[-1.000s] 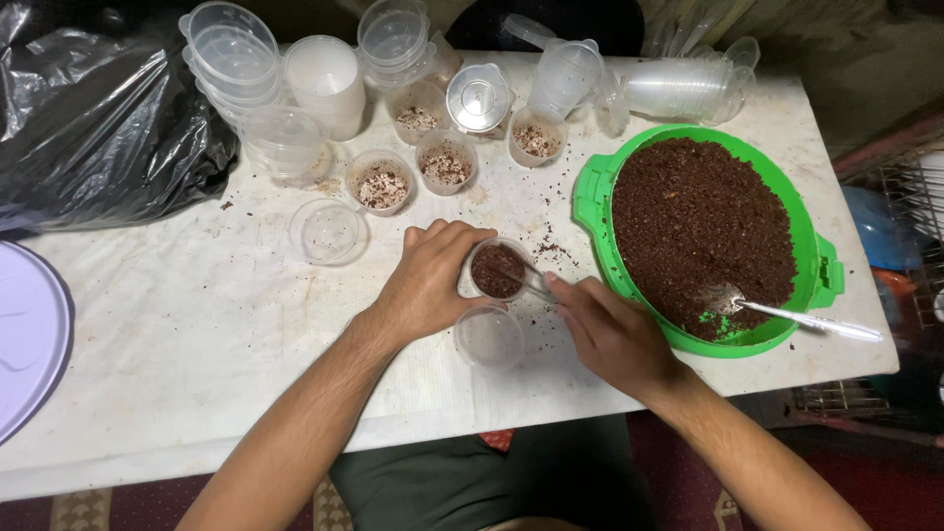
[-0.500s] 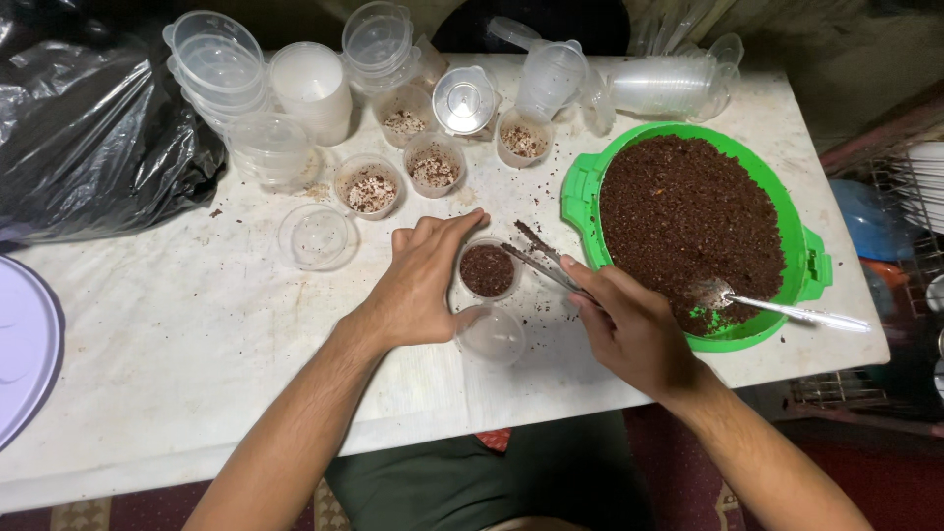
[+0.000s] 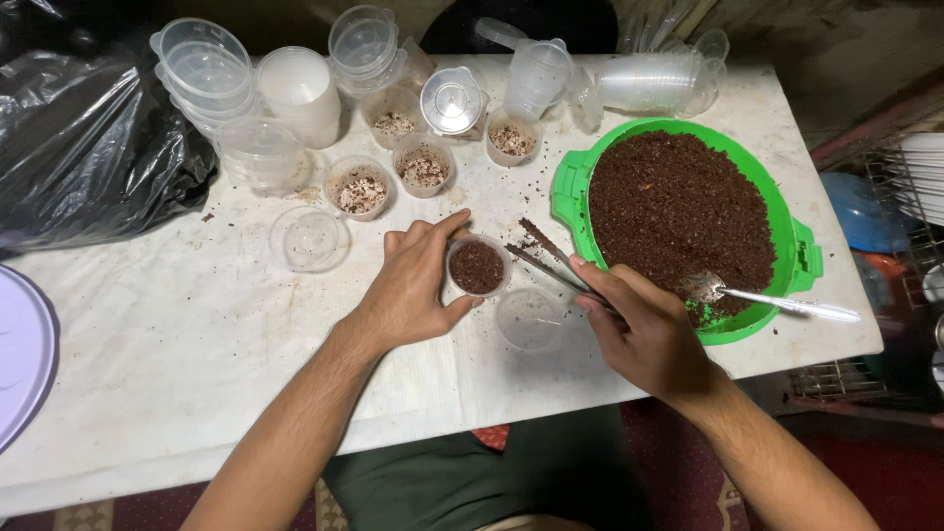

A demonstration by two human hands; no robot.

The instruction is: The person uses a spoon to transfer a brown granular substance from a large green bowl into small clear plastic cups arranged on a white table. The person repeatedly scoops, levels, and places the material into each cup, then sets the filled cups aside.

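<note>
Left grip [image 3: 418, 285]: fingers and thumb curled around a small clear cup [image 3: 478, 266] filled with dark brown soil, which stands on the white counter [image 3: 177, 344] near its middle. Right grip [image 3: 644, 329]: fingers pressed together, pinching a pair of dark tweezers [image 3: 551, 261]. The tweezer tips point to the far left and lie just right of the held cup; whether they touch it cannot be told.

An empty clear cup [image 3: 529, 319] sits on the counter just near of the held cup, between the two hands. A round green tub [image 3: 570, 187] of dark soil stands to the right, with a white plastic spoon [image 3: 777, 301] resting in its near edge, handle pointing right.

Far of the left hand, four small cups [image 3: 423, 165] hold soil with pale bits on top. A loose clear lid [image 3: 310, 238] lies to the left of the left hand. Stacks of empty clear cups [image 3: 202, 69] and lids occupy the far edge. A black plastic bag [image 3: 88, 147] lies at the far left.
</note>
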